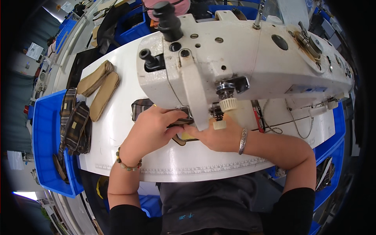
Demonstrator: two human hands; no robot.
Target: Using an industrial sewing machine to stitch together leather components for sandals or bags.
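A white sewing machine point(239, 51) stands over the white table. Below its head lies a striped dark fabric piece point(141, 106), with a tan layer point(179, 140) showing at its near edge. My left hand point(152, 127) pinches the fabric just left of the presser foot, thumb and fingers closed on its edge. From the right, my right hand point(221, 135) presses close to the same work, its finger and thumb at the fabric near the needle. Parts of its fingers are hidden behind the machine head, as is the needle tip.
Tan strap-shaped pieces point(103, 96) lie stacked at the table's left. Striped pouches point(76, 127) hang over the edge into a blue bin point(45, 133). Red-handled snips point(258, 116) and loose cord point(297, 131) lie right of the needle area. A printed ruler point(196, 171) runs along the front edge.
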